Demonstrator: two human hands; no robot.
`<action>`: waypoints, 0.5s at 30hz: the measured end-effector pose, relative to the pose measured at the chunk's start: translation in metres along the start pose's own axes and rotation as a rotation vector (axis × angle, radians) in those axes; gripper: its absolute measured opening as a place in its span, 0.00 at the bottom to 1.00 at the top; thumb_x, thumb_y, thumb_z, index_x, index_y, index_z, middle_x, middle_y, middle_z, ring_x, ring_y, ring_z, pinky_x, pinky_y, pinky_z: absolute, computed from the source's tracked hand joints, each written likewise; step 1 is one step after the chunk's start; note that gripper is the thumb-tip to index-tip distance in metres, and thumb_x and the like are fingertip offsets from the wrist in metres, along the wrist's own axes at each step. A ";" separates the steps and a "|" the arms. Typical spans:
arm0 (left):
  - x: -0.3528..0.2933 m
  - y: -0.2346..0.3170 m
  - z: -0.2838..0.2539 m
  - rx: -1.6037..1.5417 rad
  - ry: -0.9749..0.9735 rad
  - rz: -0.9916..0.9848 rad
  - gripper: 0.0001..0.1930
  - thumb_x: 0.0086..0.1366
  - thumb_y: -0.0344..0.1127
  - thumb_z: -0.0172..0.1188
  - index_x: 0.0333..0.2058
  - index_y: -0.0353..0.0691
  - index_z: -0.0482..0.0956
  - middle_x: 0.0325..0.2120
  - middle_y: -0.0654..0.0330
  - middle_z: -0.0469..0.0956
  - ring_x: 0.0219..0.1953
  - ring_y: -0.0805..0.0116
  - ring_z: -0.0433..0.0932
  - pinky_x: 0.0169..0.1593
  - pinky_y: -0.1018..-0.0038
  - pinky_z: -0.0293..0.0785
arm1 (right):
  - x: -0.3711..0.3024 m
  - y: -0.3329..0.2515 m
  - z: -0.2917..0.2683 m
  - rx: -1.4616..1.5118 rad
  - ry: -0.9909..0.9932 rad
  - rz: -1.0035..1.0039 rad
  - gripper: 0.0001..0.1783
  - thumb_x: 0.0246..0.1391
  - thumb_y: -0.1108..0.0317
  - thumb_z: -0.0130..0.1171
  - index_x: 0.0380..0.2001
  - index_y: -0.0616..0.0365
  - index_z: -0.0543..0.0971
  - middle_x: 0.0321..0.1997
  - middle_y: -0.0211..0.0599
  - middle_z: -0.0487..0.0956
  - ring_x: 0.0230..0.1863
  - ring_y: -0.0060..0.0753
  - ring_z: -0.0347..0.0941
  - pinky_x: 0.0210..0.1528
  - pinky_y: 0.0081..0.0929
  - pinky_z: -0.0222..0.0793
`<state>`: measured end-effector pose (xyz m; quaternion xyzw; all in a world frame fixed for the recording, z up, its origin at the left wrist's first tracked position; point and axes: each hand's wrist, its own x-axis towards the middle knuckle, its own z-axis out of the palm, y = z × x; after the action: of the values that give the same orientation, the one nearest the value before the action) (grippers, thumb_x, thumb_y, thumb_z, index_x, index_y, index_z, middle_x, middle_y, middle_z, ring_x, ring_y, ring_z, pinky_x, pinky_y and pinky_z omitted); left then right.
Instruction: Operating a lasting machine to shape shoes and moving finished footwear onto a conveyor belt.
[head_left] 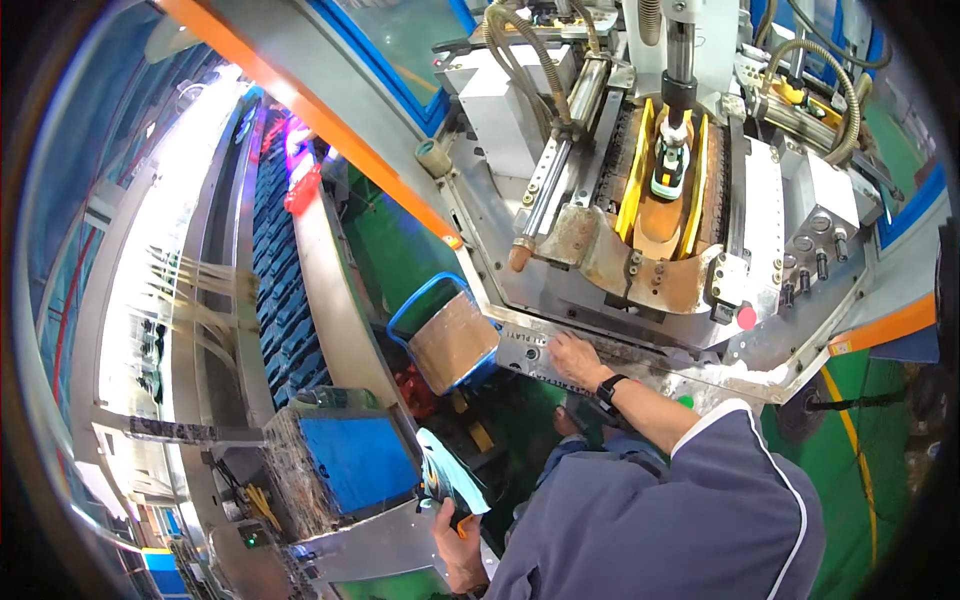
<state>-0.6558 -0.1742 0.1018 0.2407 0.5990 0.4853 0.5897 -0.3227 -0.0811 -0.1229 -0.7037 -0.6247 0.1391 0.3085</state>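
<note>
At the lower middle, my left hand [458, 548] is closed round a shoe upper [450, 480], light blue and black with an orange tab. The upper is held up beside the conveyor frame, away from the machine. My right hand [575, 360] lies on the machine's front panel [522, 345], fingers loosely bent beside a dark round button, with nothing seen in it. A black watch is on that wrist. Farther off, in the middle of the machine [655, 265], a dark and pale green shoe [669, 172] sits under a vertical press rod [680, 60], between two yellow side plates.
On the left runs a long conveyor [285, 250] with dark ridged slats, and a blue-topped box [360, 462] stands by its near end. A blue-framed stool [450, 345] with a brown board stands between conveyor and machine. An orange-edged frame post [330, 120] slants across.
</note>
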 end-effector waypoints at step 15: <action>0.002 -0.088 -0.181 -0.315 0.274 -0.318 0.17 0.59 0.33 0.65 0.44 0.30 0.75 0.37 0.54 0.78 0.33 0.63 0.78 0.38 0.66 0.77 | 0.040 -0.002 0.012 0.084 -0.086 -0.064 0.04 0.48 0.71 0.56 0.25 0.61 0.76 0.25 0.46 0.74 0.31 0.51 0.71 0.36 0.38 0.67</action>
<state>-0.8014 -0.2627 -0.0056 -0.0193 0.6208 0.5016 0.6022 -0.3240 -0.0398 -0.1231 -0.6634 -0.6529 0.1852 0.3150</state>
